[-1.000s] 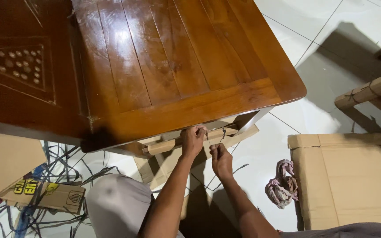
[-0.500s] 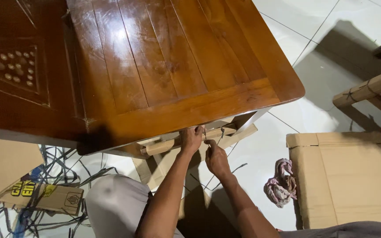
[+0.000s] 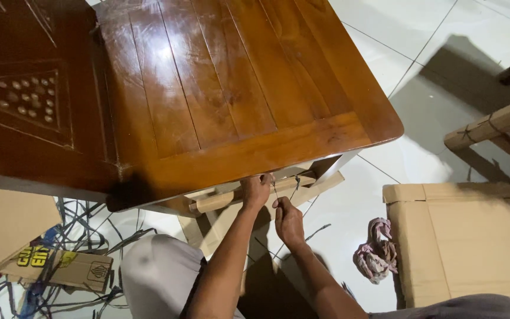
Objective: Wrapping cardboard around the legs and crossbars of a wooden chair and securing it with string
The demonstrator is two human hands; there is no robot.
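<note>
Right hand (image 3: 288, 220) had slid lower along the thin strap (image 3: 296, 181).
Both hands pinched it; left hand (image 3: 256, 190) stayed at the wooden rail (image 3: 219, 201) under the table (image 3: 255, 94).

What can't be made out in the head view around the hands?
- Left hand: fingertips hidden under the wooden table top edge.
- Thin strap between the hands: too small to tell its kind.
- Right hand: grip on the strap hidden by its own back.
- Wrapped bar: mostly hidden by the table top.
</note>
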